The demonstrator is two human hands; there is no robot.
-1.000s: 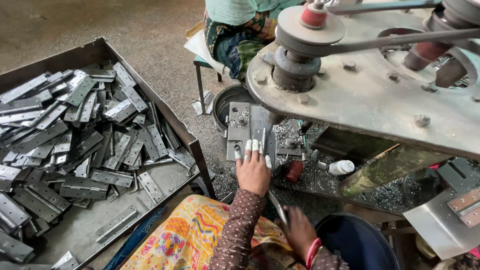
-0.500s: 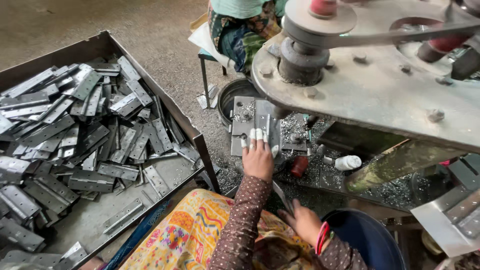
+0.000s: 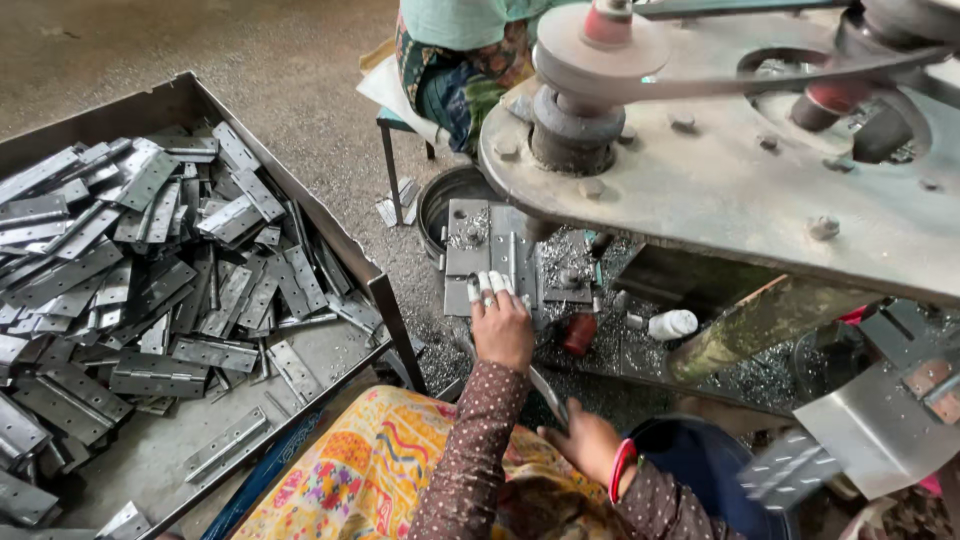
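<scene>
Nearby, tray holds hinges; left hand grip flat on plate.

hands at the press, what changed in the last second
Little moved. The left hand keeps its taped fingertips on the hinge plate. The right hand stays low by the lap. The tray of hinges is unchanged.

Grey tray, heaped metal hinges; gritty floor

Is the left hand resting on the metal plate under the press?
Yes, the left hand lies with its taped fingertips on the metal plate on the machine bed.
</scene>
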